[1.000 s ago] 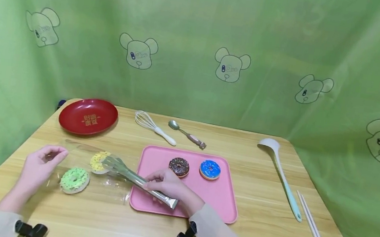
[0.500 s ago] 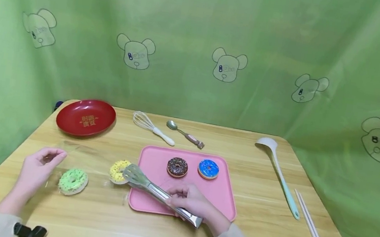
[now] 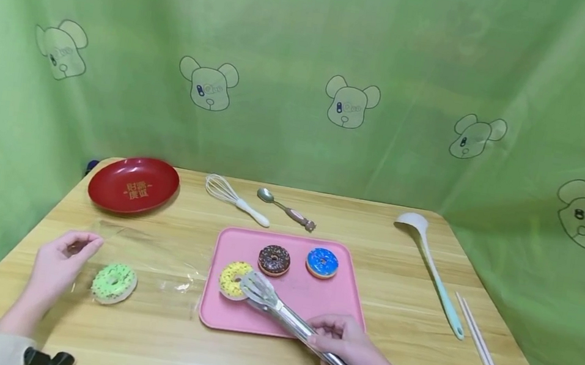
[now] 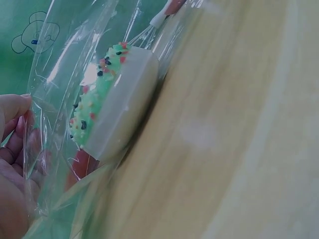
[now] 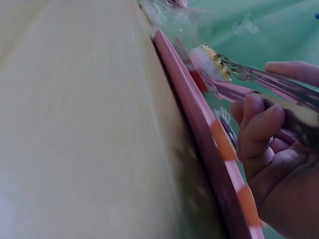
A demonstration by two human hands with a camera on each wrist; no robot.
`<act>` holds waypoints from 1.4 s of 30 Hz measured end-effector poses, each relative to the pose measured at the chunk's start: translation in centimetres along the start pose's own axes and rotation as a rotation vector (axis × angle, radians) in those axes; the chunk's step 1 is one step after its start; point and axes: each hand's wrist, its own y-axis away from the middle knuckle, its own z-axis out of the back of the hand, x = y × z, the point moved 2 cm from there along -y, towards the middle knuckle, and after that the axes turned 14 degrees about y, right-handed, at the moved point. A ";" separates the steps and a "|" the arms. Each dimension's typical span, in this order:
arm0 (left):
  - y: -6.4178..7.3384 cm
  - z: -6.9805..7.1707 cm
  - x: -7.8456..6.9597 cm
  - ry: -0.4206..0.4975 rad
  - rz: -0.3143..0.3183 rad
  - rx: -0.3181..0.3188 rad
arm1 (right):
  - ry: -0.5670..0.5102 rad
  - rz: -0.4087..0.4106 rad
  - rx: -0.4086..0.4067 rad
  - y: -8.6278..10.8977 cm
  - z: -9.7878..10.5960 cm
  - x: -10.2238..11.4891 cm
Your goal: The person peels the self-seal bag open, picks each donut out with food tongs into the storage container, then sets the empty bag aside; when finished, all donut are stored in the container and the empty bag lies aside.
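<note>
My right hand point(image 3: 351, 344) grips metal tongs point(image 3: 301, 325), whose slotted ends are on a yellow sprinkled donut point(image 3: 228, 279). The donut is over the left part of the pink tray point(image 3: 322, 294); its underside looks raised above the tray in the right wrist view. Also on the tray are a chocolate donut point(image 3: 266, 261) and a blue donut point(image 3: 315, 264). Farther left, my left hand point(image 3: 59, 263) pinches the edge of a clear plastic bag point(image 3: 170, 265). A green sprinkled donut point(image 3: 104, 284) sits inside the bag, near the left fingers.
At the back left stands a red plate point(image 3: 109, 183). A whisk point(image 3: 245, 206) and a spoon point(image 3: 294, 212) lie behind the tray. To the right are a ladle point(image 3: 434, 266) and white chopsticks point(image 3: 479, 343). Green curtains border the table point(image 3: 165, 348).
My right hand and the tongs have moved right, drawing the yellow donut out of the plastic bag and over the pink tray. My left hand stays at the bag's edge.
</note>
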 end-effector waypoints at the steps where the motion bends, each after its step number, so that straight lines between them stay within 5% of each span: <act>1: 0.0 0.0 0.0 0.002 0.001 -0.001 | -0.005 0.000 -0.006 0.6 0.3 -0.1; 9: 0.2 0.4 0.5 0.004 0.020 -0.004 | 0.051 -0.132 -0.100 5.5 2.7 -1.3; 21: 0.3 0.3 0.2 -0.001 0.041 -0.016 | 0.037 -0.328 -0.157 9.2 4.9 -2.7; 30: 0.3 0.2 0.1 -0.013 0.039 -0.013 | 0.085 -0.393 -0.170 10.6 6.4 -2.0; 42: 0.2 0.2 0.1 -0.006 0.066 -0.010 | 0.200 -0.423 -0.303 12.8 8.1 -1.4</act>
